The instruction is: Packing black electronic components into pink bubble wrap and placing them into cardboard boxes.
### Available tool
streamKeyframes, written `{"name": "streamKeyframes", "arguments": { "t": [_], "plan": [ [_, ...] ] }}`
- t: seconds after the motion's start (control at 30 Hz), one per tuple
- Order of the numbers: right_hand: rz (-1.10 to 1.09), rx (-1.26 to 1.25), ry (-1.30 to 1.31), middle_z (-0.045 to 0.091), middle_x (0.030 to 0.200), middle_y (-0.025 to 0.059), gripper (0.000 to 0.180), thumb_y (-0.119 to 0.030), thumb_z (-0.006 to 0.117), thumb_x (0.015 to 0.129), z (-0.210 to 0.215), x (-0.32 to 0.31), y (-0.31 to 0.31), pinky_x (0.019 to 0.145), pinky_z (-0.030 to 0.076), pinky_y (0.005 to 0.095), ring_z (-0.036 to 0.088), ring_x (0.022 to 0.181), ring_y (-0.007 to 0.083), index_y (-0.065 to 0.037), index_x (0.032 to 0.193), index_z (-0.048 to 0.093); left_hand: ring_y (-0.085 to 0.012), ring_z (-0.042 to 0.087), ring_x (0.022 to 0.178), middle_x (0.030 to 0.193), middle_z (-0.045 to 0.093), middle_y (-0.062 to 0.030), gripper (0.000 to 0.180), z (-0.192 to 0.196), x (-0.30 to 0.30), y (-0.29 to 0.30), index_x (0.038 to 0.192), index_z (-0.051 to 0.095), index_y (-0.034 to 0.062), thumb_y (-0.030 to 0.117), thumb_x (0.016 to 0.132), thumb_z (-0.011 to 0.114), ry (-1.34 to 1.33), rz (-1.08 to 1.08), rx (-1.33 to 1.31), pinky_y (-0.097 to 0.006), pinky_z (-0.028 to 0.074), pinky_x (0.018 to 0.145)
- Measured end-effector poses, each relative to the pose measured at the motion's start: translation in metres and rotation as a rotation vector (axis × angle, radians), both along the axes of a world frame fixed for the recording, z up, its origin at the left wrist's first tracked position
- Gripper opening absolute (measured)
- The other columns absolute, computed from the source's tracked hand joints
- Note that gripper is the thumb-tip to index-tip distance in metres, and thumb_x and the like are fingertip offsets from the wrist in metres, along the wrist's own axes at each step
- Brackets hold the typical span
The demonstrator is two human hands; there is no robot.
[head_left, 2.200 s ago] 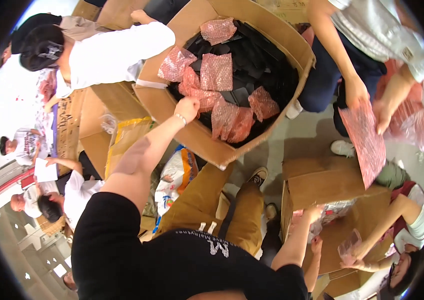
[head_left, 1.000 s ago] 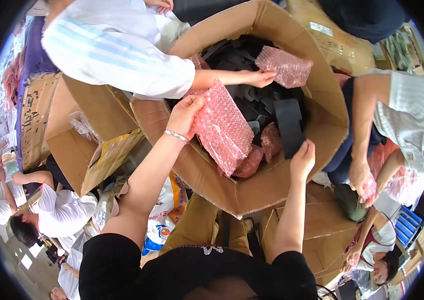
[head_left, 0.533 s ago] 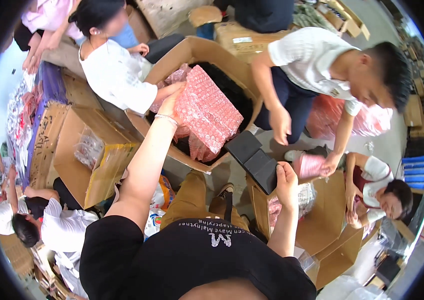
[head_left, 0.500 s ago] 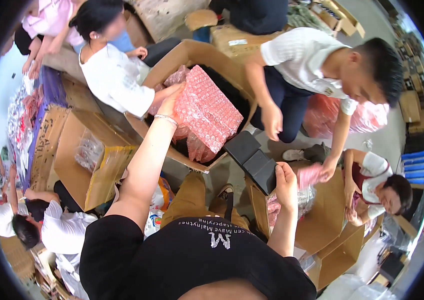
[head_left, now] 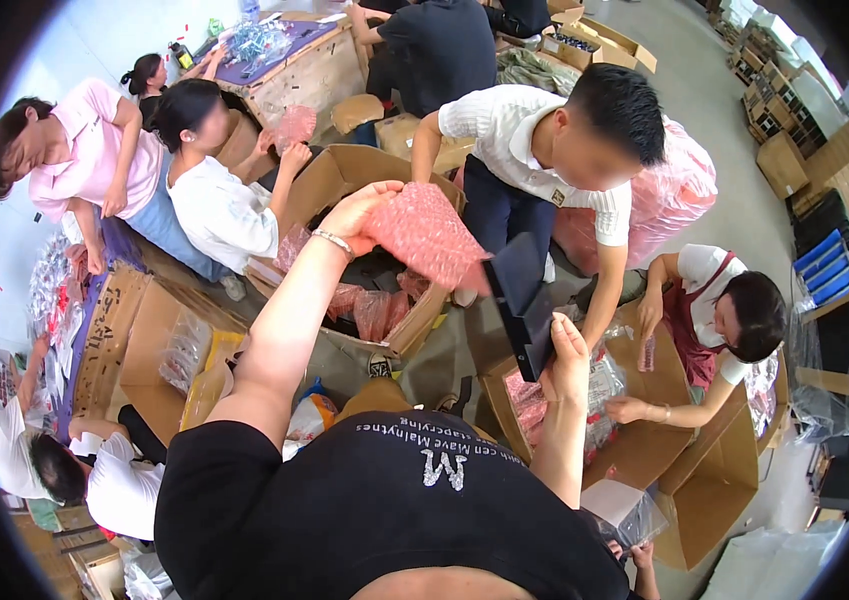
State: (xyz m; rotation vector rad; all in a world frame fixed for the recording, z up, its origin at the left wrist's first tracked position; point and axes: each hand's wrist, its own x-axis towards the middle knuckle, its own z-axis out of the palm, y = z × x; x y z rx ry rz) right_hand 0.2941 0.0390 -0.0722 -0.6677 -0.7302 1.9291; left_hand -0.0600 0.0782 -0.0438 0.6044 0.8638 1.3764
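Note:
My left hand (head_left: 372, 216) is closed on the upper corner of a pink bubble wrap bag (head_left: 429, 232), which slants down to the right. A flat black object (head_left: 524, 305) with a stepped surface is gripped at its lower end by my right hand (head_left: 566, 362), thumb on top. It stands steeply tilted, its upper end right by the bag's lower right edge; whether it reaches inside cannot be seen. Beneath the bag is an open cardboard box (head_left: 414, 335) holding more pink bubble wrap (head_left: 369, 308).
Ahead crouches a co-worker in a white shirt (head_left: 504, 125), an arm reaching down beside my right hand. Another co-worker (head_left: 709, 320) leans over a cardboard box (head_left: 659, 440) of wrapped items at the right. A person in white (head_left: 219, 200) sits far left of the big box.
The black object has turned from lying broad side up to steeply tilted, its end now by the bag's edge. The bag has rotated and narrowed in view. The head view has shifted.

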Motion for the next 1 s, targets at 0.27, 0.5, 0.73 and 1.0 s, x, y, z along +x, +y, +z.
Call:
{"name": "streamKeyframes", "arguments": {
  "t": [0.27,0.5,0.73,1.0],
  "plan": [
    [-0.279,0.372,-0.418,0.057,0.088,-0.0004,0.016,-0.010,0.046,0.092,-0.002,0.030,-0.007,0.072,0.041,0.0170,0.051,0.079,0.0042,-0.001,0.102,0.055,-0.0110,0.059,0.071,0.091,0.060,-0.0102,0.024,0.033,-0.003,-0.020,0.107,0.051,-0.0036,0.002,0.084,0.049,-0.300,-0.029,-0.130,-0.016,0.051,0.058],
    [-0.254,0.116,-0.037,0.058,0.083,-0.0011,0.016,-0.016,0.046,0.092,0.002,0.016,-0.010,0.057,0.044,0.0172,0.053,0.068,0.0046,-0.004,0.100,0.054,-0.0232,0.050,0.111,0.115,0.052,-0.0196,0.036,0.078,0.025,-0.039,0.115,0.044,-0.0136,-0.003,0.081,0.046,-0.142,-0.134,0.168,-0.029,0.040,0.097],
    [-0.099,-0.022,0.417,0.057,0.105,0.0089,0.023,-0.022,0.043,0.092,0.018,0.018,-0.013,0.091,0.043,0.0395,0.055,0.101,0.0208,-0.003,0.103,0.050,-0.0214,0.063,0.083,0.096,0.062,-0.0151,0.032,0.095,0.034,-0.041,0.114,0.047,-0.0091,-0.002,0.083,0.044,0.648,0.098,0.140,-0.028,0.051,0.076],
    [-0.330,0.119,-0.056,0.054,0.081,-0.0002,0.019,-0.018,0.042,0.094,0.011,-0.066,-0.051,0.065,0.040,0.0191,0.050,0.074,0.0064,-0.004,0.097,0.055,-0.0179,0.059,0.075,0.076,0.061,-0.0072,0.018,0.011,0.183,-0.089,0.092,0.060,0.0038,0.005,0.084,0.043,-0.025,0.554,0.019,-0.029,0.046,0.067]
  ]
}}
